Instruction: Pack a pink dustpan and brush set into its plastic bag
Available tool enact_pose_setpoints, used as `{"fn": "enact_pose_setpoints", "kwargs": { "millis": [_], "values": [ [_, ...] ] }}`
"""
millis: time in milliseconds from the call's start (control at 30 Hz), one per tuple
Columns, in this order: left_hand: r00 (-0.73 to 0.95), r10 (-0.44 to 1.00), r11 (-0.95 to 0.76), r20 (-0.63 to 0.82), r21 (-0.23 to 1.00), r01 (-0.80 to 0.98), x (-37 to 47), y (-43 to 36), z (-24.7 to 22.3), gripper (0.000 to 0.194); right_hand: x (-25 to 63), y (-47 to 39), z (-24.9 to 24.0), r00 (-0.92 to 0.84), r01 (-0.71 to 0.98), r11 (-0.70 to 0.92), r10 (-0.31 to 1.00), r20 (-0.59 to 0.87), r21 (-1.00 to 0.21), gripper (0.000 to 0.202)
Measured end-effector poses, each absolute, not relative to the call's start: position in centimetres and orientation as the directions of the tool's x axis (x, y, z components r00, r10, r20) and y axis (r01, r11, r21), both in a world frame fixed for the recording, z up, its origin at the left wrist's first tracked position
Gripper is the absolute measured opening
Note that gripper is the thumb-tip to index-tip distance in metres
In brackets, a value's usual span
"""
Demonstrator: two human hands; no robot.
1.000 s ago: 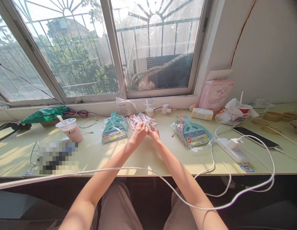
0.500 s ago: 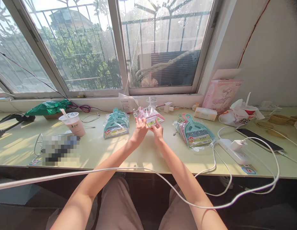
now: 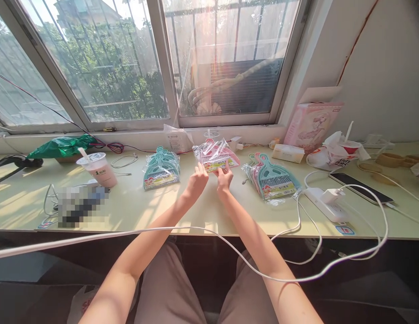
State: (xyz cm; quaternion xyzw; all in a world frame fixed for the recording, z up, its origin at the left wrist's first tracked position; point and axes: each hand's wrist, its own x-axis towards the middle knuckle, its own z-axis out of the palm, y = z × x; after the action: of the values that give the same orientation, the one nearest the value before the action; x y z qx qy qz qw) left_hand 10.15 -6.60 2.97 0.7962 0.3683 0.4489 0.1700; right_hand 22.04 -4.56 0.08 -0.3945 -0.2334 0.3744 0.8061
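Note:
Between my hands is a pink dustpan and brush set (image 3: 214,155) in clear plastic wrap with a printed label. My left hand (image 3: 197,180) pinches its lower left edge. My right hand (image 3: 224,177) grips the lower right edge, thumb and fingers closed on the wrap. To the left lies a pile of wrapped teal dustpan sets (image 3: 162,166). A second pile to the right has a teal dustpan set (image 3: 276,177) on top, with pink and teal ones fanned out beneath it.
A drink cup (image 3: 100,170) stands at the left by headphones (image 3: 16,164). At the right lie a power strip (image 3: 326,204), a phone (image 3: 361,188) and a small box (image 3: 288,153). A white cable (image 3: 202,228) loops across in front of my forearms. Windows rise behind the table (image 3: 151,207).
The pink dustpan set has turned to lie more squarely facing me, its label and pan now showing more. Both hands have shifted to its lower edge. The whole view has tilted slightly.

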Motion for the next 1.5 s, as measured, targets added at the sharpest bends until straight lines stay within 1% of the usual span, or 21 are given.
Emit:
{"fn": "enact_pose_setpoints", "kwargs": {
  "millis": [67, 133, 200, 233, 267, 300, 333, 367, 400, 433, 533, 667, 733, 833, 900, 1000, 1033, 1167, 1233, 1400, 1500],
  "values": [
    [0.321, 0.743, -0.662, 0.588, 0.572, 0.484, 9.7, -6.9, 3.1, 0.029, 22.1, -4.7, 0.3, 0.628, -0.427, 0.408, 0.776, 0.06, -0.807, 0.073],
    [0.222, 0.764, -0.62, 0.606, 0.592, 0.515, 8.8, -6.6, 3.3, 0.023, 22.2, -4.8, 0.6, 0.635, -0.424, 0.411, 0.77, 0.059, -0.807, 0.072],
    [0.016, 0.807, -0.541, 0.59, 0.728, 0.42, 8.0, -5.6, 3.7, 0.021, 22.2, -4.9, 0.7, 0.635, -0.406, 0.417, 0.769, 0.076, -0.813, 0.072],
    [-0.086, 0.849, -0.477, 0.522, 0.825, 0.302, 7.8, -4.8, 4.0, 0.024, 22.2, -5.0, 0.8, 0.635, -0.396, 0.421, 0.767, 0.087, -0.816, 0.073],
    [-0.138, 0.906, -0.38, 0.4, 0.913, 0.149, 7.7, -4.0, 4.3, 0.029, 22.2, -5.0, 0.8, 0.635, -0.388, 0.426, 0.767, 0.098, -0.818, 0.074],
    [-0.116, 0.963, -0.247, 0.244, 0.969, -0.008, 7.9, -3.2, 4.6, 0.035, 22.1, -5.1, 0.8, 0.634, -0.383, 0.431, 0.766, 0.107, -0.817, 0.076],
    [-0.019, 0.996, -0.094, 0.093, 0.987, -0.13, 8.2, -2.4, 4.9, 0.039, 22.1, -5.1, 0.8, 0.634, -0.38, 0.438, 0.765, 0.115, -0.815, 0.078],
    [0.111, 0.994, 0.043, -0.021, 0.978, -0.203, 8.6, -1.8, 5.1, 0.04, 22.0, -5.1, 0.7, 0.638, -0.376, 0.442, 0.761, 0.118, -0.815, 0.079],
    [0.224, 0.972, 0.133, -0.078, 0.961, -0.243, 9.2, -1.4, 5.2, 0.037, 21.9, -5.1, 0.7, 0.645, -0.366, 0.442, 0.755, 0.119, -0.819, 0.078],
    [0.308, 0.947, 0.18, -0.092, 0.946, -0.268, 9.8, -1.2, 5.1, 0.032, 21.8, -5.1, 0.5, 0.656, -0.35, 0.436, 0.746, 0.116, -0.829, 0.076],
    [0.417, 0.909, 0.166, -0.006, 0.923, -0.348, 11.4, -1.6, 4.1, 0.023, 21.9, -4.7, 0.1, 0.695, -0.294, 0.384, 0.714, 0.079, -0.875, 0.058],
    [0.494, 0.864, 0.128, 0.097, 0.907, -0.402, 12.0, -2.8, 2.1, 0.04, 22.7, -4.0, -0.4, 0.726, -0.217, 0.345, 0.682, 0.085, -0.913, 0.044],
    [0.524, 0.847, 0.144, 0.09, 0.91, -0.389, 11.5, -2.8, 1.7, 0.047, 22.9, -3.9, -0.4, 0.715, -0.196, 0.36, 0.689, 0.118, -0.912, 0.042],
    [0.554, 0.832, 0.236, 0.014, 0.895, -0.378, 10.5, -1.9, 1.9, 0.047, 22.7, -4.0, -0.3, 0.675, -0.236, 0.385, 0.725, 0.134, -0.892, 0.042],
    [0.507, 0.862, 0.261, -0.014, 0.869, -0.42, 10.2, -1.2, 2.3, 0.044, 22.2, -4.2, -0.5, 0.638, -0.271, 0.386, 0.758, 0.136, -0.882, 0.041],
    [0.352, 0.936, 0.197, -0.011, 0.846, -0.496, 10.6, -1.3, 2.2, 0.033, 21.5, -4.2, -0.9, 0.59, -0.283, 0.373, 0.794, 0.147, -0.884, 0.04],
    [0.331, 0.944, 0.175, 0.003, 0.844, -0.507, 10.9, -1.6, 2.0, 0.033, 21.4, -4.2, -1.1, 0.59, -0.284, 0.371, 0.794, 0.144, -0.884, 0.04],
    [0.381, 0.919, 0.12, 0.103, 0.847, -0.518, 12.2, -3.8, 1.0, 0.04, 21.9, -3.9, -1.4, 0.641, -0.288, 0.363, 0.76, 0.103, -0.886, 0.042],
    [0.398, 0.912, 0.121, 0.099, 0.863, -0.491, 12.1, -4.4, 1.0, 0.043, 22.4, -3.7, -1.2, 0.633, -0.293, 0.35, 0.769, 0.094, -0.89, 0.042],
    [0.401, 0.916, 0.178, -0.013, 0.909, -0.376, 9.5, -2.8, 1.8, 0.041, 22.4, -3.6, -0.7, 0.541, -0.362, 0.373, 0.83, 0.133, -0.854, 0.043],
    [0.342, 0.94, 0.125, -0.014, 0.944, -0.306, 8.3, -1.7, 1.3, 0.038, 22.0, -3.6, -1.1, 0.515, -0.306, 0.362, 0.841, 0.167, -0.88, 0.051]
  ]
}}
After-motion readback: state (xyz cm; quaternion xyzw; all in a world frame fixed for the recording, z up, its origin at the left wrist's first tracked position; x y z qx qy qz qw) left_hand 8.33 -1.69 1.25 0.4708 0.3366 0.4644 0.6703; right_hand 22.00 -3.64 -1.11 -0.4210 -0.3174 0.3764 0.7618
